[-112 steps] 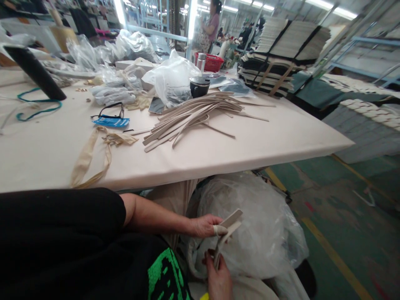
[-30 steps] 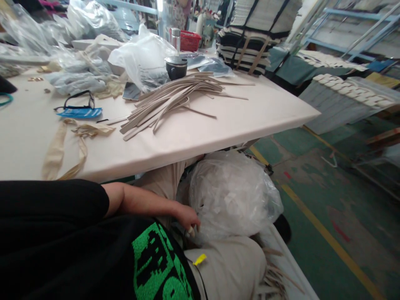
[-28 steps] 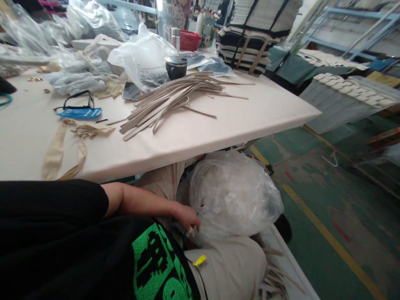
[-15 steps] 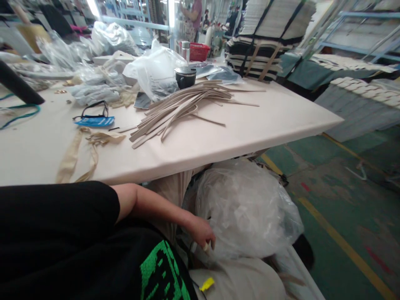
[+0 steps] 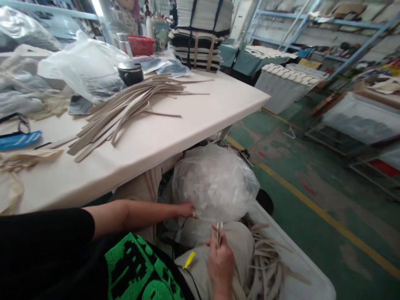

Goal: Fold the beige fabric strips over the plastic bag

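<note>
My left hand reaches to the near edge of a clear plastic bag filled with pale material; its fingers are bent together, and what they hold, if anything, is too small to name. Over my lap, my right hand is closed around a small pair of metal tweezers or snips, tips pointing up. Beige strips hang in a loose heap in a white bin to the right of my knee. A yellow tag on a dark cord lies by my lap.
On the pale table lie a bundle of beige strips, a dark cup, glasses and white plastic bags. Stacked cloth stands at the table's far end. Racks line the right side.
The view has swung right. My right hand has come into sight with the metal tool, and the bin of strips shows more. My left hand now lies against the bag's near edge.
</note>
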Action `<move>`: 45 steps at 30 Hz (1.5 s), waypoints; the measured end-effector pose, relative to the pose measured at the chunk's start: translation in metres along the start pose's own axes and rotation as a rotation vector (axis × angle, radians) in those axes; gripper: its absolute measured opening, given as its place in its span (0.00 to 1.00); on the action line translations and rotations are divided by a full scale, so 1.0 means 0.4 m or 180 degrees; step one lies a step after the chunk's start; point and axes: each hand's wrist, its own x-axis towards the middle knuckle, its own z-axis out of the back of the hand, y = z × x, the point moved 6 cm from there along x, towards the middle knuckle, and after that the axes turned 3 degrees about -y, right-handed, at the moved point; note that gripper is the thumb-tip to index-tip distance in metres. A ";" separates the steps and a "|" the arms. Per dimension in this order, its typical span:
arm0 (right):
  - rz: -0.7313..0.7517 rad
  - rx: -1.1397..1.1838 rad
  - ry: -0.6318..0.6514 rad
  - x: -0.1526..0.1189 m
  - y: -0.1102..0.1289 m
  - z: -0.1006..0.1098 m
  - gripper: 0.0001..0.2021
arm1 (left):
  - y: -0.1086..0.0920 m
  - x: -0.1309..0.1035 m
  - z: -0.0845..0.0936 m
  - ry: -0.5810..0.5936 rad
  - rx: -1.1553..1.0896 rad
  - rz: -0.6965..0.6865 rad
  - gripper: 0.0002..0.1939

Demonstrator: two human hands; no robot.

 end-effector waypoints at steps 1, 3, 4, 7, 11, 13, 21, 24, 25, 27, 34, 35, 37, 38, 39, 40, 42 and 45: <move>-0.0042 0.0085 0.0061 0.003 -0.001 -0.001 0.23 | 0.004 0.004 -0.004 -0.0061 0.0011 0.0030 0.30; -0.0140 0.0223 0.0110 0.007 -0.003 0.001 0.25 | 0.008 0.012 -0.007 -0.0217 0.0029 0.0067 0.30; -0.0169 0.0236 0.0073 0.007 -0.004 0.005 0.25 | 0.010 0.015 -0.008 -0.0272 0.0031 0.0077 0.27; -0.0173 0.0214 0.0051 0.006 -0.001 0.006 0.26 | 0.010 0.023 -0.015 -0.0295 -0.0005 0.0080 0.15; -0.0241 0.0356 0.0066 0.008 0.001 0.001 0.25 | -0.008 0.017 -0.024 -0.0256 -0.0251 0.0008 0.10; -0.0242 0.0406 0.0055 0.011 0.001 0.000 0.25 | -0.030 0.004 -0.024 -0.0194 -0.0501 -0.0065 0.12; -0.0382 0.0751 0.0086 0.022 0.011 0.008 0.26 | -0.159 -0.130 0.054 0.0130 -0.1550 -0.0764 0.23; -0.0461 0.0989 0.0282 0.021 0.021 0.005 0.24 | -0.178 -0.213 0.072 0.0333 -0.1982 -0.0950 0.24; -0.0478 0.1123 0.0398 0.019 0.027 -0.002 0.24 | -0.179 -0.241 0.072 0.0400 -0.2033 -0.0969 0.23; -0.0509 0.1441 0.0634 0.014 0.040 -0.024 0.25 | -0.178 -0.293 0.068 0.0565 -0.1964 -0.1047 0.21; -0.0776 0.2340 0.0725 0.015 0.065 -0.105 0.23 | -0.182 -0.378 0.065 0.0667 -0.1181 -0.1663 0.14; -0.0836 0.2392 0.0636 0.019 0.061 -0.107 0.22 | -0.177 -0.373 0.064 0.0616 -0.1116 -0.1643 0.15; -0.0945 0.2438 0.0428 0.026 0.047 -0.106 0.20 | -0.162 -0.353 0.056 0.0639 -0.1091 -0.1511 0.18; -0.0987 0.2437 0.0326 0.029 0.041 -0.103 0.19 | -0.153 -0.341 0.049 0.0691 -0.1112 -0.1432 0.18; -0.1017 0.2420 0.0237 0.031 0.034 -0.099 0.18 | -0.144 -0.329 0.041 0.0750 -0.1131 -0.1362 0.19; -0.1037 0.2389 0.0162 0.032 0.030 -0.095 0.17 | -0.135 -0.318 0.034 0.0791 -0.1130 -0.1299 0.19; -0.1031 0.2311 0.0059 0.033 0.025 -0.086 0.16 | -0.120 -0.300 0.023 0.0856 -0.1077 -0.1195 0.20; -0.0950 0.2188 -0.0032 0.035 0.027 -0.074 0.15 | -0.108 -0.290 0.007 0.1064 -0.0972 -0.1098 0.20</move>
